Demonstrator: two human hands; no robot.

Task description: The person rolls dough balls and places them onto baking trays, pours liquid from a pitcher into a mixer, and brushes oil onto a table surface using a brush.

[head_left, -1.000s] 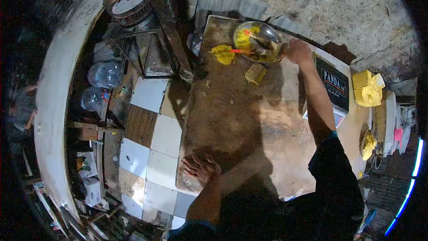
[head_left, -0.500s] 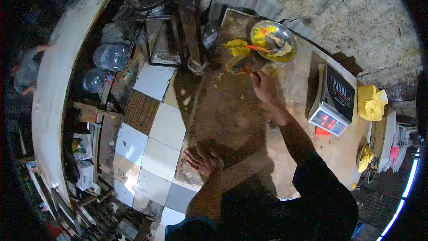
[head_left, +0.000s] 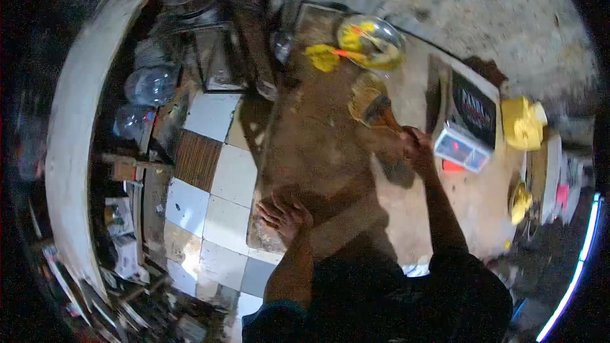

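Observation:
My right hand (head_left: 417, 149) is closed around the handle of a wide brush (head_left: 379, 109), over the right half of the brown tabletop (head_left: 311, 133). The brush has a dark band and tan bristles that point up and left, blurred by motion. Fingers stretched out, my left hand (head_left: 284, 217) rests on the table's left edge and holds nothing. Beyond the brush stands a metal bowl (head_left: 395, 37) with yellow stuff inside and an orange-handled brush (head_left: 349, 54) lying across its rim. A yellow lump (head_left: 323, 58) sits left of the bowl.
A black box marked PANDA (head_left: 473, 105) stands at the right, a yellow bundle (head_left: 523, 124) beside it. Another yellow piece (head_left: 521, 203) lies near the right edge. Left of the table is a checkered tile floor (head_left: 232, 178). A rough wall (head_left: 495, 13) rises behind.
My right hand has moved right and toward me, bringing the wide brush along and turning it. My left hand has stayed on the table edge. The view has shifted slightly.

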